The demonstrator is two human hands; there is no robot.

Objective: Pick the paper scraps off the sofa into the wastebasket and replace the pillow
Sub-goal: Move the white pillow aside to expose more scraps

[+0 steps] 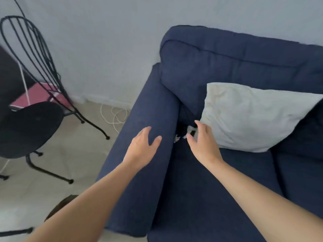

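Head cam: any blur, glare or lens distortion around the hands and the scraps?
Head view: soft, even light, no glare. Wide-angle bending shows at the edges, in the chair and the sofa arm. Slight blur on the left hand and right hand. The paper scraps are small, smeared and partly behind the right fingers, so their count is unclear. The pillow is fairly sharp.

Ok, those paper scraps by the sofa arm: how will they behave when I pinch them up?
The paper scraps look torn and crumpled, so probably very light and floppy. They lie at the crease beside the armrest, so a push may tuck them deeper. The right hand is over them; small bits could drop.
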